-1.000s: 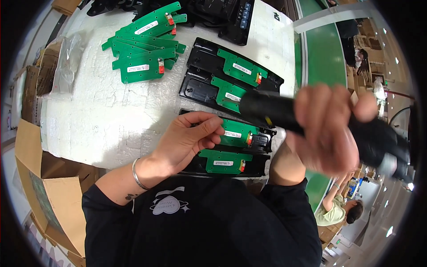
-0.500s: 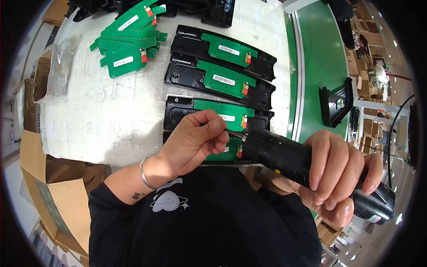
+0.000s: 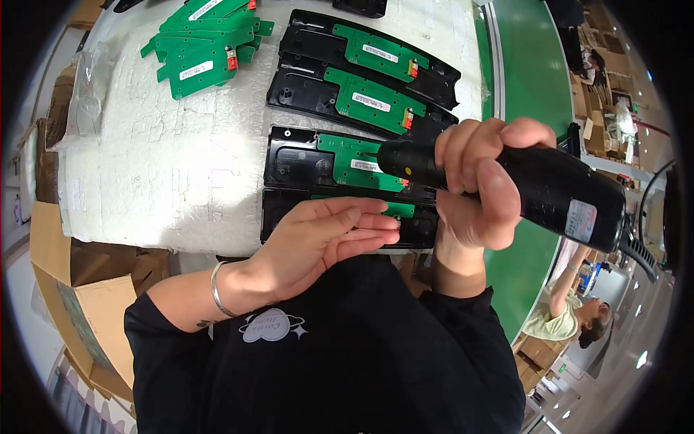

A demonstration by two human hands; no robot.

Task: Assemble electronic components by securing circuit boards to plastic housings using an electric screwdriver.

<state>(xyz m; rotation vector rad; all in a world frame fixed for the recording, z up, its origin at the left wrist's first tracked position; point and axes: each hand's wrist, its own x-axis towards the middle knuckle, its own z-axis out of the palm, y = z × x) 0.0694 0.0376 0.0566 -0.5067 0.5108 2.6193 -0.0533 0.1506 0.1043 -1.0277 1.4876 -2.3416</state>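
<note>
My right hand (image 3: 481, 173) grips a black electric screwdriver (image 3: 564, 189), tilted with its tip toward the left. The tip meets or hovers just above the green circuit board (image 3: 347, 160) in the third black plastic housing (image 3: 289, 170) from the far end; contact is hard to tell. Below it my left hand (image 3: 318, 235) is held palm partly up with its fingers stretched out and the thumb laid over them. Nothing shows in it, though the palm is partly hidden. This hand covers part of the nearest black housing (image 3: 278, 210) and its board.
Two more black housings (image 3: 300, 85) with green boards lie beyond. A pile of loose green circuit boards (image 3: 191, 72) sits at the far left on the white foam-like surface (image 3: 159, 159). Cardboard boxes (image 3: 108, 311) stand at left. Right are a green surface (image 3: 531, 79) and another person (image 3: 567, 315).
My left hand has left the screwdriver's tip and its pinch has opened out. My right hand has swung the screwdriver up and leftward, its tip now over the third housing's board.
</note>
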